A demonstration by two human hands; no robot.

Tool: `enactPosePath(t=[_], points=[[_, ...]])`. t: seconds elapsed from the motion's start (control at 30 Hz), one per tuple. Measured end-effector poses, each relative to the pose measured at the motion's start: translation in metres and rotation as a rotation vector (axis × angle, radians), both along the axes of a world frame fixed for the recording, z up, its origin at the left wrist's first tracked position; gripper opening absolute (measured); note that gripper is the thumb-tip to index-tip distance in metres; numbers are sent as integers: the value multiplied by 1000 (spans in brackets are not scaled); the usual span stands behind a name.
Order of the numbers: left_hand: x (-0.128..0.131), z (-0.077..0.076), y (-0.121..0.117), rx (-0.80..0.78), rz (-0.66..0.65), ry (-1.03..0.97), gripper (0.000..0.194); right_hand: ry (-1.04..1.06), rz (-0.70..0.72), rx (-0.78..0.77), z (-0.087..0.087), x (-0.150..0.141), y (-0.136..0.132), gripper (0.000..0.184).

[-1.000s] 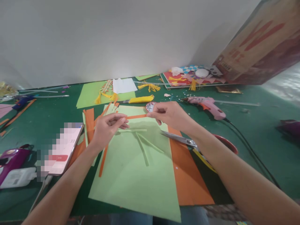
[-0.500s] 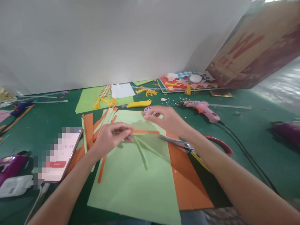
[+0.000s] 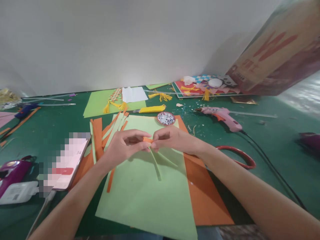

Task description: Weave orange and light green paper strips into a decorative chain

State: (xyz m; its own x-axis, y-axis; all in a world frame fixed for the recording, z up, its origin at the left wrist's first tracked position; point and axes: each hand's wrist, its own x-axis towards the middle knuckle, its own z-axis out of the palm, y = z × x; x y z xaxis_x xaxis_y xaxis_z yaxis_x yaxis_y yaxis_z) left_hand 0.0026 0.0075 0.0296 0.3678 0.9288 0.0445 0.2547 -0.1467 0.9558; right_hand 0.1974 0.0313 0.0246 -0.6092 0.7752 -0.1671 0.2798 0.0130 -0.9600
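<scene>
My left hand is closed, pinching an orange paper strip between thumb and fingers. Right beside it, my right hand pinches the same strip at its other side, so only a short piece shows between the fingertips. Thin light-green paper strips hang down from the held spot over a light-green paper sheet. Under that sheet lies orange paper. The scissors' red handle shows beyond my right forearm, which hides the blades.
Cut strips lie left of the sheet, near a phone. Beyond it are a round dish of small beads, a yellow utility knife and a pink glue gun with a cord. A paper bag stands back right.
My right hand has come left and down from near the bead dish to the orange strip, and now grips it beside my left hand. The dish is uncovered. The view has shifted slightly.
</scene>
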Motion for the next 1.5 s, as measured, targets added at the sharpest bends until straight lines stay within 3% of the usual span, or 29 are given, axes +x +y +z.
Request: enactPosePath(t=[0.27, 0.83, 1.5], points=[[2, 0, 0, 7, 4, -32, 14, 33, -5, -67, 0, 0, -1, 23], [2, 0, 1, 101, 17, 92, 18, 31, -93, 66, -3, -2, -2, 27], [2, -4, 0, 164, 23, 128, 19, 25, -100, 68, -4, -3, -2, 22]])
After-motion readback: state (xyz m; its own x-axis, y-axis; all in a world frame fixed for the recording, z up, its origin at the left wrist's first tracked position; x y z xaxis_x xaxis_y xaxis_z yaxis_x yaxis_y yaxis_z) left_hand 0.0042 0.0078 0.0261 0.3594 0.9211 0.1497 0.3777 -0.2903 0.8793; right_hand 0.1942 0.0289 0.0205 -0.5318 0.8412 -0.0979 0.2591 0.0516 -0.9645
